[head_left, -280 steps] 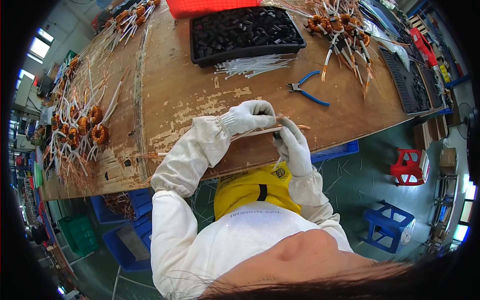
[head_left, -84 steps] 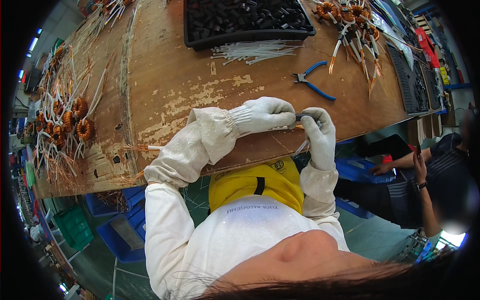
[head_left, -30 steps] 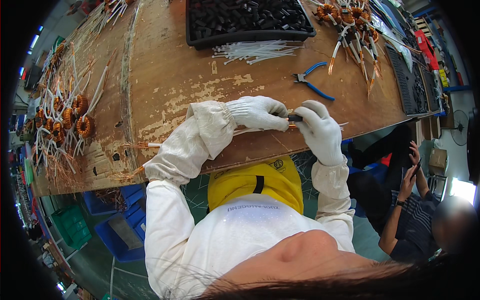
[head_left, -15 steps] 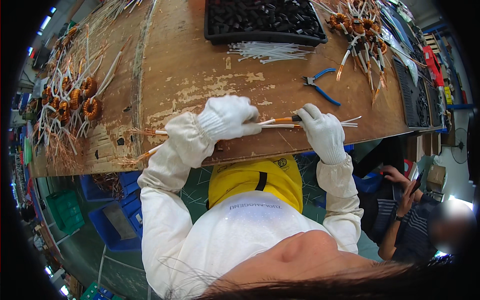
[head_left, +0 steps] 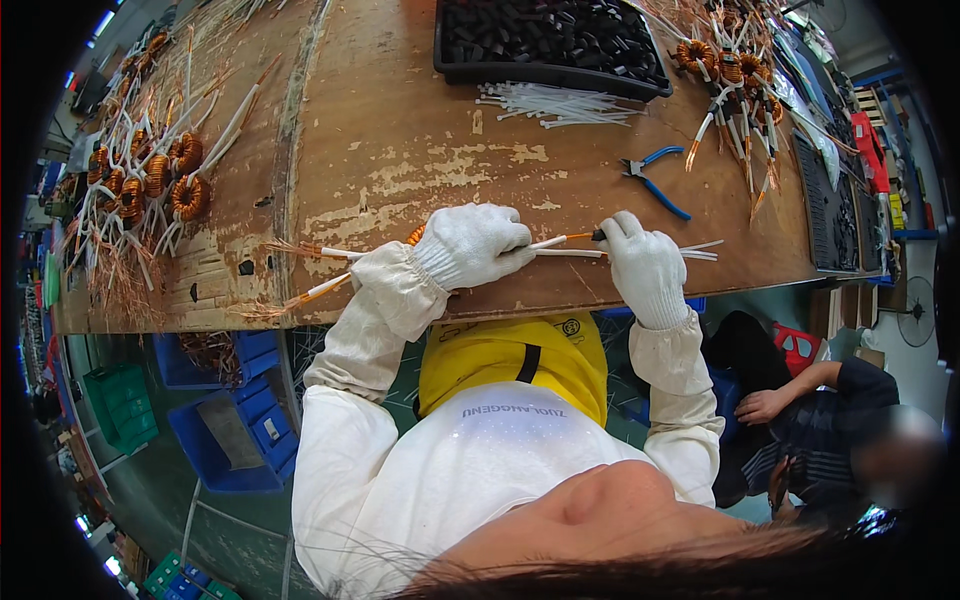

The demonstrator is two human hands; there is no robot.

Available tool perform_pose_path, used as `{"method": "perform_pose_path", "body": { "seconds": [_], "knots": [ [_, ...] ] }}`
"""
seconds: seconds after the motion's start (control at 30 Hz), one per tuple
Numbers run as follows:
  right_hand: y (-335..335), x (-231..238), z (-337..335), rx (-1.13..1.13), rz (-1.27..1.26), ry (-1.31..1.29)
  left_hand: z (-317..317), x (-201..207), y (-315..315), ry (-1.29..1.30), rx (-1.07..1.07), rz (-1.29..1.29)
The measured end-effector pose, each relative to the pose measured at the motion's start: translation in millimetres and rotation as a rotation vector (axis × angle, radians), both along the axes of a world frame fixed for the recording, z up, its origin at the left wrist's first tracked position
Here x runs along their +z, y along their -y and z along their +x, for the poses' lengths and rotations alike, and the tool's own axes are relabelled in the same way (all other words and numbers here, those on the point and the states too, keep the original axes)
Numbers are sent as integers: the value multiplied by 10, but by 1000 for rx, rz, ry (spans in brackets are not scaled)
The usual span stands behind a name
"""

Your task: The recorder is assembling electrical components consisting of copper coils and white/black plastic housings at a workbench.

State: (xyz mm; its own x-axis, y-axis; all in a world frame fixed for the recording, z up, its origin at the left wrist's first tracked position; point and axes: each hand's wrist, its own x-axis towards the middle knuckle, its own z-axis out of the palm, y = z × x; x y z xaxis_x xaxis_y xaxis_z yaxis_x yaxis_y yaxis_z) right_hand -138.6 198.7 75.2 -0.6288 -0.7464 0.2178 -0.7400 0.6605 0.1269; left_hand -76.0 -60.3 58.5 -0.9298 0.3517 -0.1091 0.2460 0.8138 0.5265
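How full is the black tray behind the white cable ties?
Well filled: small black pieces cover the visible inside of the black tray. Its far end is cut off, so cannot tell there.

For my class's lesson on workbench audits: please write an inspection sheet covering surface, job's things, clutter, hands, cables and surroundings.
Surface: brown wooden tabletop, finish worn in pale patches.
Job's things: white-sleeved copper wires; one small dark piece; orange copper coil, mostly hidden.
Clutter: black plastic tray of short black tubes, loose white plastic ties, blue-handled metal cutters.
Hands: white-gloved left hand closed on the wires; white-gloved right hand pinching the dark piece.
Cables: heaped copper ring coils with long white leads, left and upper right.
Surroundings: blue plastic bins lower left; co-worker in dark clothing, right.
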Motion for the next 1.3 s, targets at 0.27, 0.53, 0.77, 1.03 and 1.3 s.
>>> {"method": "perform_pose_path", "body": {
  "seconds": [0.27, 0.53, 0.77, 1.03, 1.3],
  "knots": [
    [78, 11, 8, 49, -54, -62, 11, 16, -1, -20, -12, -3],
    [268, -74, 130, 103, -129, 79, 10, 37, -30, -7, -2, -4],
    [250, 3, 126, 82, -237, 67, 11, 58, -27, 8, -6, -21],
    [214, -69, 81, 134, -16, 120, 33, 7, -20, -47, -22, -21],
    [267, -18, 47, 174, -82, 13, 5, -12, -26, -99, -57, 4]
  ]
}}
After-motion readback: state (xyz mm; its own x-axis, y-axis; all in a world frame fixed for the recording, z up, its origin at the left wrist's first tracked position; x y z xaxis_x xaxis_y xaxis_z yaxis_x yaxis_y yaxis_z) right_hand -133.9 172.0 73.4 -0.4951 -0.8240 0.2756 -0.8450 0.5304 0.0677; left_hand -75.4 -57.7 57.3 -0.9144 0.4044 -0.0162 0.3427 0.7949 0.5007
